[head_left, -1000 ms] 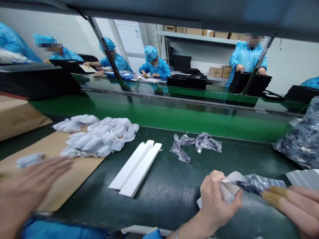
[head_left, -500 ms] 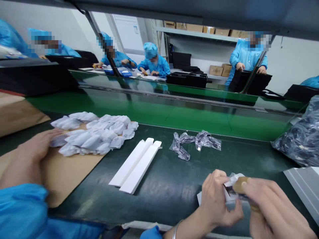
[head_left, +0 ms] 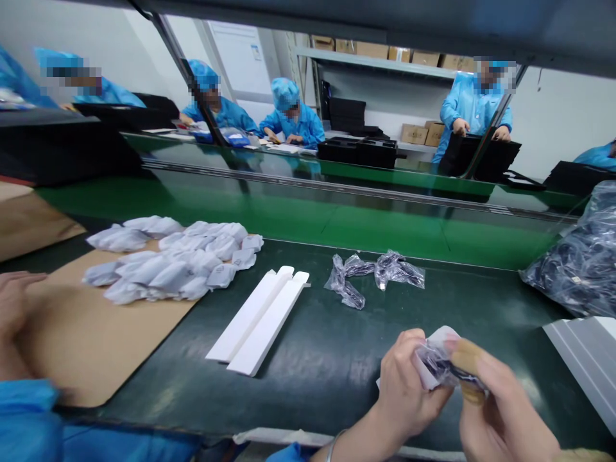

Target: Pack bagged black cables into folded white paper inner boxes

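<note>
My left hand [head_left: 404,385], a bracelet at its wrist, is closed around a narrow white paper box [head_left: 445,335], whose flap and open end stick out past the fingers. At that end, a dark cable in a clear plastic bag [head_left: 436,360] is pinched in my right hand [head_left: 495,398], which wears tan covers on its fingertips. How much of the bagged cable lies inside the box is hidden. Ahead on the dark green bench [head_left: 308,346] lie more bagged cables [head_left: 349,282]. Left of them, two long white boxes [head_left: 262,321] lie side by side.
A neighbour's hand [head_left: 14,308] rests at the far left by brown cardboard [head_left: 106,346] bearing several white wrapped packets [head_left: 173,269]. At right stand a big bag of cables [head_left: 577,263] and white boxes [head_left: 584,359]. Several co-workers in blue sit or stand beyond the green belt [head_left: 308,218].
My hands have turned the box and bagged cable, so the white flap and dark cable show more. The neighbour's hand has drawn back left from the white packets. The view shifted slightly.
</note>
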A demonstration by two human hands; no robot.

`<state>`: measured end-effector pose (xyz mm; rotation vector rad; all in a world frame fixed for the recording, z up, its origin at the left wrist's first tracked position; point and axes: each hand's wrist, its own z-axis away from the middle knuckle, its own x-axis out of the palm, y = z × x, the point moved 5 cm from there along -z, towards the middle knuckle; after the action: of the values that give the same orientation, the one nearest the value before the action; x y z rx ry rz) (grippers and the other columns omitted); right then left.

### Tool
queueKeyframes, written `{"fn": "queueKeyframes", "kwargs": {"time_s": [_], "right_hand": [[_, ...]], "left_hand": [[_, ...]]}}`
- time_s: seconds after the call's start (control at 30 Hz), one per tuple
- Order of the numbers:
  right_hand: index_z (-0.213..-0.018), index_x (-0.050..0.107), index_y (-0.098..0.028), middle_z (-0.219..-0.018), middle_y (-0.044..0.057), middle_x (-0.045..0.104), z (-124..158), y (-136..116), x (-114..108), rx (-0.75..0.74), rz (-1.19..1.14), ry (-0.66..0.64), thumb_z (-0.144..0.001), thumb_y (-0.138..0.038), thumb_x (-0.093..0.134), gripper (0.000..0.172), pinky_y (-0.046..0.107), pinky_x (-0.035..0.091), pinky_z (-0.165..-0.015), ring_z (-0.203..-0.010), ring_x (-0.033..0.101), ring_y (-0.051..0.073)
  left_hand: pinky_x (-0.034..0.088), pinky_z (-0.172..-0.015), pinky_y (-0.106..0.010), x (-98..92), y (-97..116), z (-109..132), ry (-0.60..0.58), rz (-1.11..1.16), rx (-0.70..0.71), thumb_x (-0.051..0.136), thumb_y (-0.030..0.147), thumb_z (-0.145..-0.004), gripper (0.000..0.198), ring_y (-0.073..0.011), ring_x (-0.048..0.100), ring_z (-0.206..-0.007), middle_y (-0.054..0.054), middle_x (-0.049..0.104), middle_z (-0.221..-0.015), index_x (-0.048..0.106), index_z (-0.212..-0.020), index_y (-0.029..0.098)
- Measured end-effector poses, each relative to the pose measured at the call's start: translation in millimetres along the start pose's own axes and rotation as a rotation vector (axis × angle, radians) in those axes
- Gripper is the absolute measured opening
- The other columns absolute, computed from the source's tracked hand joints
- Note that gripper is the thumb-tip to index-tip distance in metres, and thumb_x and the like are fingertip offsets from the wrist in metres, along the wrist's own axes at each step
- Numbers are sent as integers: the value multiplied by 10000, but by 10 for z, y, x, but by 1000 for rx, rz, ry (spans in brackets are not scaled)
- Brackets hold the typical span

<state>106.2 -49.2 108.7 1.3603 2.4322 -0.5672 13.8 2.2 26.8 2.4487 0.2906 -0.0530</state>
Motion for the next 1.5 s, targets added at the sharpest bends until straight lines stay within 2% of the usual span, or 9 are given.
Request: {"fn": "queueKeyframes", "kwargs": {"time_s": [0.13, 0.47, 0.6, 0.87, 0.97, 1.1, 1.27, 1.4, 1.5], "right_hand": [[-976, 654, -271, -943, 63, 609, 69, 9, -67, -51, 234, 132, -772, 10, 611, 350, 438, 464, -892, -1269, 491, 330], [-1048, 623, -234, -1251, 77, 584, 151, 162, -11, -123, 298, -268, -809, -125, 496, 292, 588, 178, -1118, -1466, 183, 364], [-960, 649, -245, -1336, 10, 580, 94, 95, 64, 28, 216, -360, -833, -136, 427, 278, 598, 69, -1140, -1468, 200, 341], [-1018, 659, -261, -1320, 64, 510, 173, 64, -101, -142, 218, -126, -756, -79, 649, 320, 551, 226, -1137, -1460, 180, 403], [-965, 674, -263, -1318, 56, 523, 197, 72, -53, -201, 188, -215, -777, -103, 607, 255, 594, 149, -1146, -1469, 132, 408], [-893, 683, -248, -1319, 49, 533, 203, 6, -23, -212, 70, -380, -805, -123, 545, 206, 586, 113, -1152, -1456, 179, 399], [-1232, 629, -326, -1237, 27, 577, 158, 186, -261, 135, -97, -114, -871, -113, 532, 430, 334, 432, -1029, -1256, 523, 229], [-1134, 710, -297, -1141, 23, 680, 176, 351, -16, 398, -346, -494, -968, -278, 484, 281, 169, 531, -817, -987, 679, 149], [-1021, 759, -246, -1080, 63, 700, 161, 373, 90, 490, -528, -621, -991, -368, 422, 359, 179, 544, -808, -951, 689, 169]], "left_hand": [[543, -623, -313, 15, 4, -9, 22, 44, 3, 600, 397, -884, 457, -193, 636, -763, -100, 608, -982, 330, -1204, 213], [553, -621, -319, 107, 3, 42, 89, 59, 28, 632, 355, -873, 469, -188, 638, -744, -103, 619, -964, 348, -1212, 199], [537, -619, -302, 81, 52, 51, 74, 103, 77, 600, 315, -896, 427, -169, 624, -728, -87, 614, -952, 341, -1219, 208], [528, -640, -321, 0, 5, 100, 57, 144, 70, 652, 249, -850, 510, -182, 616, -751, -97, 595, -967, 317, -1233, 214], [521, -631, -313, -21, 2, 119, 57, 159, 72, 627, 303, -864, 469, -179, 609, -733, -89, 591, -945, 326, -1214, 218], [487, -573, -269, -70, 97, 127, 101, 146, 227, 533, 297, -902, 386, -143, 546, -629, -66, 601, -904, 325, -1220, 230], [459, -514, -206, -129, 126, 11, 62, -82, 221, 582, 306, -909, 166, -119, 555, -610, -50, 590, -897, 483, -1028, 248], [502, -529, -215, -159, 133, -73, -8, -190, 188, 536, 307, -934, 128, -142, 599, -654, -81, 596, -854, 560, -870, 199], [516, -528, -220, -128, 120, -59, -22, -148, 167, 540, 303, -934, 103, -145, 607, -657, -75, 596, -851, 543, -906, 204]]}}
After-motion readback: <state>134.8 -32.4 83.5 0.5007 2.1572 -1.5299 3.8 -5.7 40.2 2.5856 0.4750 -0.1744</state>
